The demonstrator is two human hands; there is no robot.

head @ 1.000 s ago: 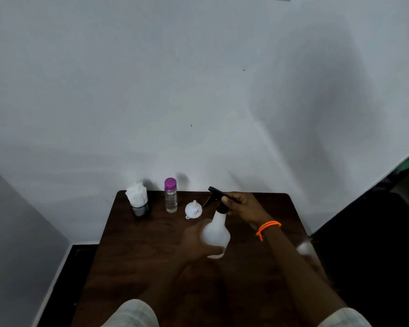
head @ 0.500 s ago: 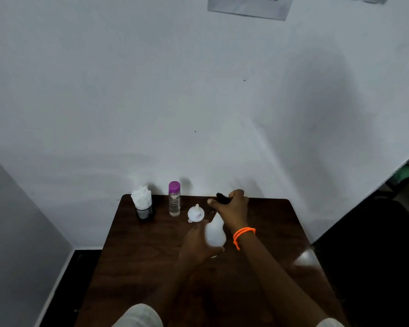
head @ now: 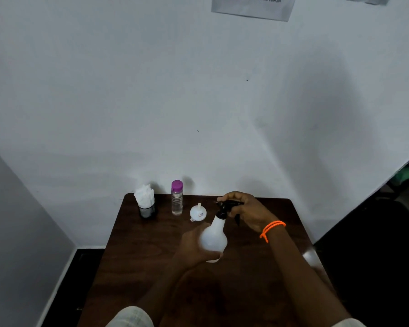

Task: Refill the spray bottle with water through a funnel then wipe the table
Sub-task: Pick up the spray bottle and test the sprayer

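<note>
Left hand (head: pixel 194 244) wraps the white spray bottle (head: pixel 214 239) body above the counter (head: pixel 137 251); right hand (head: pixel 246 212) closed on its black trigger head (head: pixel 227 205). Risk: unscrewing one-handed could tip it. Tissue holder (head: pixel 146 204) full; water bottle (head: pixel 177 201) capped, holding water; funnel (head: pixel 198 212) empty, inverted.
</note>
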